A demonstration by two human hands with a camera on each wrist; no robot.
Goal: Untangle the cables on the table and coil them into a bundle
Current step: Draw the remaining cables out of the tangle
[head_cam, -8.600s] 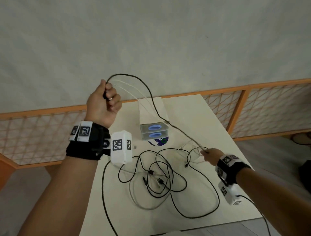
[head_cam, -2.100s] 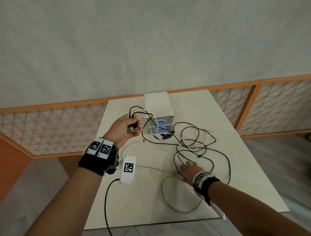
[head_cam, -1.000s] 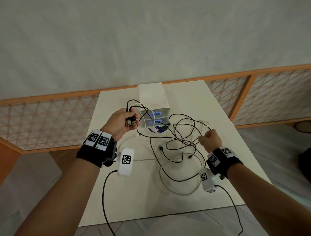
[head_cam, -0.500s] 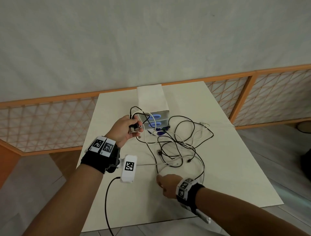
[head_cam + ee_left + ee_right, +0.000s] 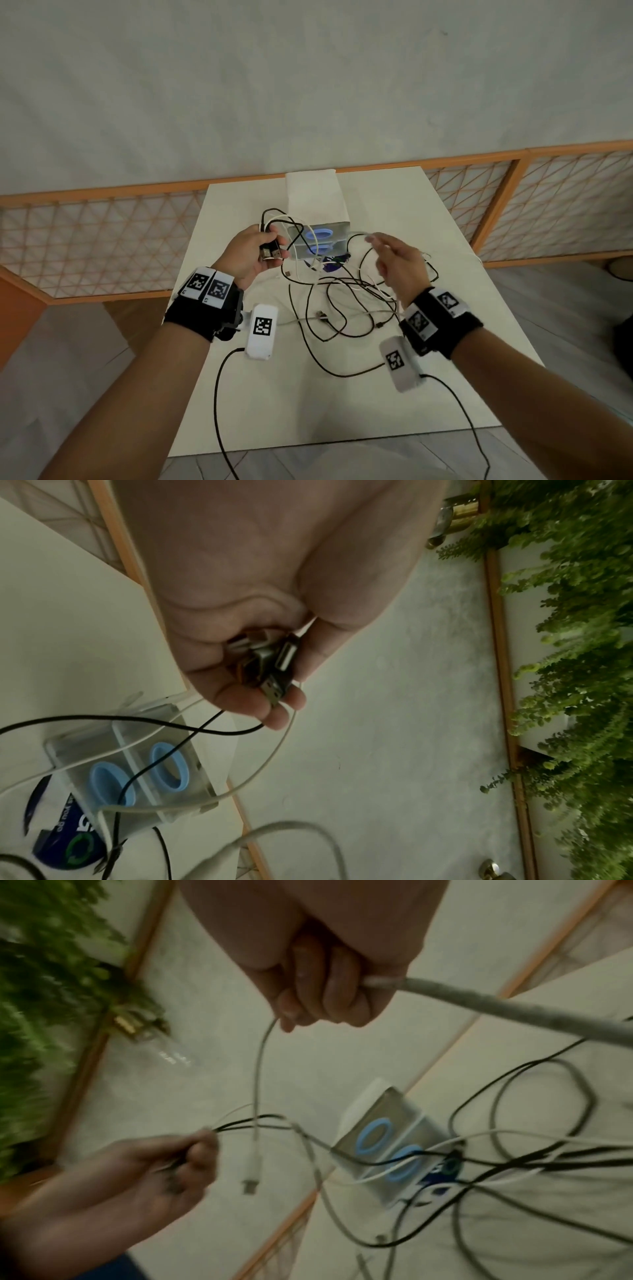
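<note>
Black and white cables [image 5: 342, 301] lie tangled on the white table [image 5: 428, 377]. My left hand [image 5: 270, 251] is raised over the table's left side and grips several USB plugs [image 5: 274, 666] bunched together, their cables trailing down to the tangle. My right hand [image 5: 380, 253] is lifted to its right and looks blurred. In the right wrist view its fingers [image 5: 318, 1001] curl round a grey cable [image 5: 257, 1083] whose plug end [image 5: 250, 1185] hangs free near the left hand [image 5: 178, 1164].
A clear box with two blue rings [image 5: 322, 240] stands behind the tangle, with a blue round label [image 5: 330, 267] lying at its front. An orange lattice fence [image 5: 85, 240] runs behind the table. Wrist camera leads hang over the front edge.
My right hand rose from low near the table's front edge to chest height beside the left hand, bringing a grey cable end up with it. The left hand kept its plugs and barely moved.
</note>
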